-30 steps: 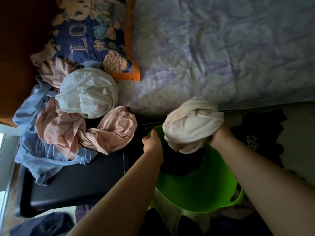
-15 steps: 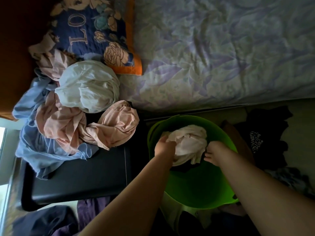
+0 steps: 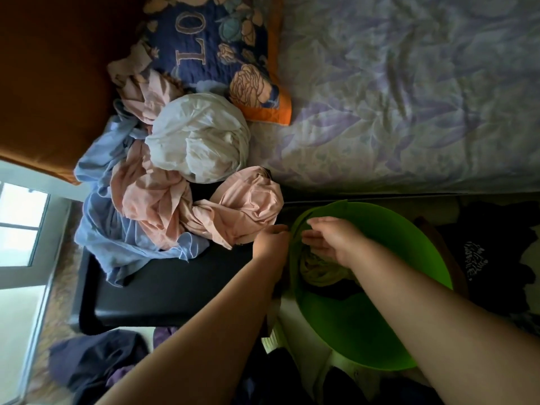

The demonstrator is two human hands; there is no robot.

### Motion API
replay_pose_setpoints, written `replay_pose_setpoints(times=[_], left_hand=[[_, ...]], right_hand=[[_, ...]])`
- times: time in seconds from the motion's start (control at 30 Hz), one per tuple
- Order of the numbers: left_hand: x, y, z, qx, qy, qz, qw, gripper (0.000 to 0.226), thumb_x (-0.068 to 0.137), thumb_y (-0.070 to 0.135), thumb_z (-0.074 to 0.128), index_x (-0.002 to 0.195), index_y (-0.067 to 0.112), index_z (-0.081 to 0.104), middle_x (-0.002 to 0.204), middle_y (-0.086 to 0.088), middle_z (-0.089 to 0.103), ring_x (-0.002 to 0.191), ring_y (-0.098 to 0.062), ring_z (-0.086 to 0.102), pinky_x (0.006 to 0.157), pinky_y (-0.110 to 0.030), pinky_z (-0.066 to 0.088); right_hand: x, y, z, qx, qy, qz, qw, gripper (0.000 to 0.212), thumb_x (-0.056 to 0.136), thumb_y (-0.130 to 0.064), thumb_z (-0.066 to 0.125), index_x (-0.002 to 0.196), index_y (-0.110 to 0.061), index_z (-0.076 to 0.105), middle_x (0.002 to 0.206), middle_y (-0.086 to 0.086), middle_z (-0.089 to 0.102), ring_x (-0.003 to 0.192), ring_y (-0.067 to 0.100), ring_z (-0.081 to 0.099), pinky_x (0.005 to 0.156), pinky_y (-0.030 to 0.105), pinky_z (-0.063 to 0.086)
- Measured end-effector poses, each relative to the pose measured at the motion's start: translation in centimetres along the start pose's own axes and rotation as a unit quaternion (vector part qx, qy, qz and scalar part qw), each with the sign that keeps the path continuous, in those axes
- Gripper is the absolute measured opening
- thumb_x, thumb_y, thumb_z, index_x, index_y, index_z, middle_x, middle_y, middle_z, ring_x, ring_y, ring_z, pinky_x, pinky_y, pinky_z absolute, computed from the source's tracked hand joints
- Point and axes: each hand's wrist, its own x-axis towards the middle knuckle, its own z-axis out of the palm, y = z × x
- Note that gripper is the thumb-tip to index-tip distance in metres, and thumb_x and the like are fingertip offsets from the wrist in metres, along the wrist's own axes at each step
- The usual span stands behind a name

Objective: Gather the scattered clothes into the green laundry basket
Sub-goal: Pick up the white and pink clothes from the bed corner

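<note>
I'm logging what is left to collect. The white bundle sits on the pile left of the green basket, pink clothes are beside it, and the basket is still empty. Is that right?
Not quite. The head view shows the green basket is not empty: a pale garment already lies inside it, under the right hand. The rest holds: the white bundle sits on the pile left of the basket, with pink clothes beside it.

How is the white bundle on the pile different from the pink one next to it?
The white bundle looks bigger and rounder, lying by the pillow; the pink bundle is smaller and more twisted, lying nearer the green basket and the left hand. Both are crumpled clothes still outside the basket.
</note>
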Motion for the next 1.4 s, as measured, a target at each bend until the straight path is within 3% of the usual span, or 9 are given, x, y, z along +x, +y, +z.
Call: replay_pose_setpoints(times=[0.1,0.27,0.4,0.57,0.73,0.87,1.07,1.2,1.4], left_hand=[[0.5,0.9,-3.5,-0.023,0.025,0.009,0.999,0.021,0.093,0.015,0.049,0.102,0.015,0.068,0.083,-0.003,0.069,0.073,-0.019,0.061,0.064,-0.03,0.049],[1.5,1.7,-8.8,-0.017,0.07,0.058,0.996,0.021,0.095,0.013,0.046,0.099,0.014,0.068,0.072,-0.001,0.066,0.059,-0.015,0.057,0.05,-0.022,0.043],[2.8,1.1,-12.9,-0.022,0.115,0.076,0.99,0.021,0.091,0.007,0.051,0.099,0.01,0.071,0.075,-0.005,0.068,0.062,-0.02,0.06,0.061,-0.032,0.052],[4.6,-0.3,-17.1,-0.067,0.162,0.058,0.983,0.017,0.091,0.01,0.051,0.096,0.017,0.065,0.069,-0.005,0.067,0.059,-0.019,0.059,0.059,-0.03,0.048],[5.5,-0.6,-20.2,0.005,0.23,0.066,0.971,0.017,0.084,0.02,0.056,0.099,0.025,0.062,0.086,0.002,0.068,0.075,-0.019,0.063,0.071,-0.033,0.053],[6.8,-0.8,-21.7,0.027,0.227,0.063,0.972,0.02,0.087,0.029,0.059,0.106,0.024,0.062,0.092,0.003,0.068,0.073,-0.014,0.062,0.062,-0.024,0.046],[8.0,-0.6,-21.4,0.03,0.206,0.082,0.975,0.028,0.083,0.02,0.057,0.11,0.025,0.059,0.085,0.005,0.067,0.082,-0.02,0.067,0.08,-0.037,0.056],[8.5,-0.2,-21.0,0.068,0.213,0.094,0.97,0.034,0.082,0.026,0.059,0.115,0.027,0.052,0.093,0.003,0.065,0.091,-0.024,0.064,0.085,-0.041,0.053],[9.3,-0.1,-20.9,0.121,0.199,0.101,0.967,0.037,0.079,0.03,0.056,0.115,0.031,0.05,0.11,-0.001,0.061,0.093,-0.023,0.062,0.084,-0.044,0.054]], right_hand=[[0.0,-1.0,3.5,-0.061,-0.016,-0.035,0.997,0.023,0.1,-0.02,0.04,0.115,-0.017,0.057,0.092,0.001,0.068,0.095,0.021,0.064,0.085,0.036,0.046],[-0.3,-2.6,8.2,-0.149,-0.018,-0.122,0.981,0.016,0.094,-0.017,0.05,0.088,-0.026,0.063,0.107,0.004,0.069,0.097,0.021,0.066,0.079,0.031,0.051],[0.1,-3.6,12.0,-0.218,0.014,-0.232,0.948,0.015,0.087,-0.012,0.059,0.078,-0.023,0.062,0.104,0.0,0.062,0.083,0.013,0.062,0.065,0.015,0.048],[0.6,-4.0,16.3,-0.343,0.017,-0.293,0.893,0.014,0.087,-0.015,0.058,0.092,-0.026,0.066,0.093,-0.008,0.069,0.088,0.013,0.063,0.081,0.03,0.052],[0.9,-4.0,19.8,-0.388,0.029,-0.334,0.858,0.017,0.082,-0.018,0.063,0.098,-0.017,0.067,0.105,0.003,0.065,0.091,0.018,0.061,0.072,0.024,0.045],[2.4,-3.6,20.9,-0.431,0.076,-0.314,0.843,0.028,0.08,-0.03,0.066,0.103,-0.014,0.064,0.109,0.01,0.059,0.096,0.027,0.06,0.08,0.031,0.048],[4.6,-2.3,21.3,-0.485,0.116,-0.323,0.804,0.064,0.082,-0.05,0.063,0.133,-0.015,0.046,0.122,0.012,0.054,0.114,0.029,0.053,0.09,0.036,0.046],[5.7,-2.0,20.9,-0.593,0.065,-0.292,0.747,0.072,0.083,-0.034,0.064,0.145,-0.02,0.029,0.137,0.01,0.041,0.126,0.031,0.043,0.097,0.036,0.04],[5.5,-1.3,20.1,-0.669,0.105,-0.256,0.689,0.043,0.087,-0.005,0.051,0.128,-0.014,0.042,0.134,0.012,0.036,0.119,0.033,0.046,0.095,0.037,0.04]])
